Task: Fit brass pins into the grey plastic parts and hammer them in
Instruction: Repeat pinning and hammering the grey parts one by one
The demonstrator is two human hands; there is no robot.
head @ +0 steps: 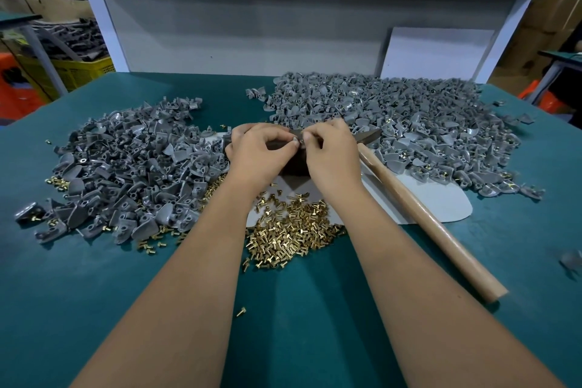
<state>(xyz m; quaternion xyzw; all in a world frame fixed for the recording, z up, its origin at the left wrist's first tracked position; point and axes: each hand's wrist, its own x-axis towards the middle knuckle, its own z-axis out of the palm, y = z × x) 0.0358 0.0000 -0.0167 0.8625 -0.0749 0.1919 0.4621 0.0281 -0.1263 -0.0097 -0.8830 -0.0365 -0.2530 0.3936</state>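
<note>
Forearms: both bare, reaching from the near edge up the middle of the green table (94, 309) and meeting over its centre.
Stray pin: one brass pin (241, 312) lies alone on the mat between the forearms, nearest the viewer.
Brass pins: a loose heap (293, 227) sits just below the wrists, partly on a pale grey sheet (441, 201), spilling left under the grey parts.
Left hand: left hand (258, 151) has fingers curled, fingertips pinching a small grey plastic part (296, 141) from the left.
Right hand: right hand (330, 151) is also curled, thumb and forefinger pinching at the same part from the right; whether a pin sits between those fingers is too small to tell.
Dark block: a dark object (294, 164) lies directly under both hands, mostly hidden.
Hammer: wooden handle (431, 220) runs diagonally from just beside the right hand down toward the right near edge, lying on the table, untouched.
Left pile: grey parts (126, 173) heaped left of the hands, touching the left wrist area.
Right pile: larger heap (409, 126) behind and right of the hands, some parts showing brass.
Open room: bare green mat lies at near left, near centre, and between the piles at the back.
Back edge: a white panel (252, 28) closes off the far side.
</note>
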